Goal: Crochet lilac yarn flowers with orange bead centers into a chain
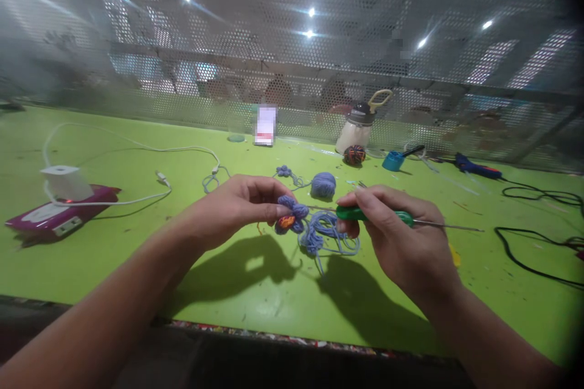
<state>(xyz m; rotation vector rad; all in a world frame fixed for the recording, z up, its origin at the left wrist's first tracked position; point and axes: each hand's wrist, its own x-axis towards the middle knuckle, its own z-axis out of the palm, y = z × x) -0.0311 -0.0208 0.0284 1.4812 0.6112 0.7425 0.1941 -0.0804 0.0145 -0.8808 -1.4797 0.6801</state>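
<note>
The blue-purple yarn flower (290,215) with its orange middle is raised in front of me, over the green tabletop (191,282). My left hand (241,203) has it pinched — thumb and fingers clamped on its near-left petals. My right hand (401,231) has its fingers closed round the green handle (351,213) of a metal hook tool, the thin shaft pointing left at the flower, the other metal end sticking out to the right past my palm.

Just below and right of the flower is a loose tangle of blue-purple yarn (314,240). Beyond my hands sit the blue-purple yarn ball (323,185) and, left of it, another small yarn flower (283,171).

Farther back, a dark multicoloured ball (354,155) sits in front of the pale bottle (354,130) — with a blue pot (393,161) to its right. A lit phone (265,125) stands near the perforated screen (292,55). To my left is the purple power strip (64,213); the blue glue gun (477,166) lies far right.
</note>
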